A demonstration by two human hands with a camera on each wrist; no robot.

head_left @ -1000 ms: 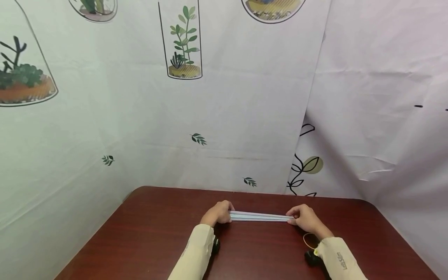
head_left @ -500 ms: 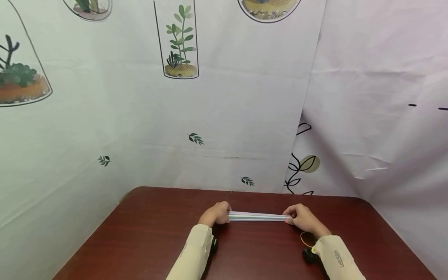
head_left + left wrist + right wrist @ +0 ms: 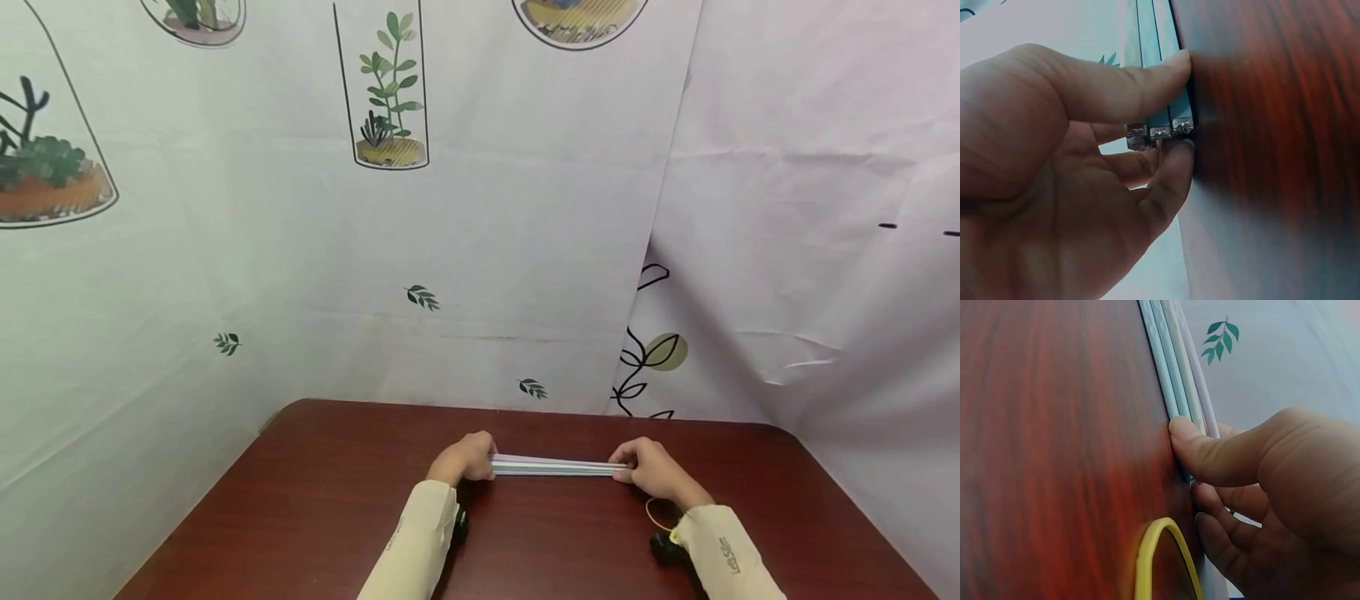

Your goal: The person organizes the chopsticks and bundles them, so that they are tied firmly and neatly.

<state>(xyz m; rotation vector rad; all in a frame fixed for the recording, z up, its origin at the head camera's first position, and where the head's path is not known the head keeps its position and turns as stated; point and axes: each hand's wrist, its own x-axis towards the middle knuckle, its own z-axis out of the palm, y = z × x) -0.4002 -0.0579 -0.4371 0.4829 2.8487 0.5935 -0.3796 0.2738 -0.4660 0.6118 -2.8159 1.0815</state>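
A flat bundle of long thin pastel strips [image 3: 553, 467], pale blue, cream and lilac, stands on edge at the far middle of the table. My left hand [image 3: 467, 458] pinches its left end, thumb on the near face and fingers behind. In the left wrist view, small rough-looking end pieces [image 3: 1182, 127] cap the strips [image 3: 1166, 37] just past the thumb. At the other end, my right hand [image 3: 654, 468] holds the bundle between thumb and fingers. The right wrist view has the thumb on the blue strips [image 3: 1172, 375], with the lilac one farthest back.
The dark red-brown table [image 3: 555, 542] ends at a pale printed cloth backdrop [image 3: 480, 250]. A yellow loop [image 3: 1143, 569] hangs by my right wrist, near a black device [image 3: 666, 550]. Another black device [image 3: 461, 527] sits at my left sleeve.
The head view shifts slightly. Both hands keep their hold on the strips, which stay in place.
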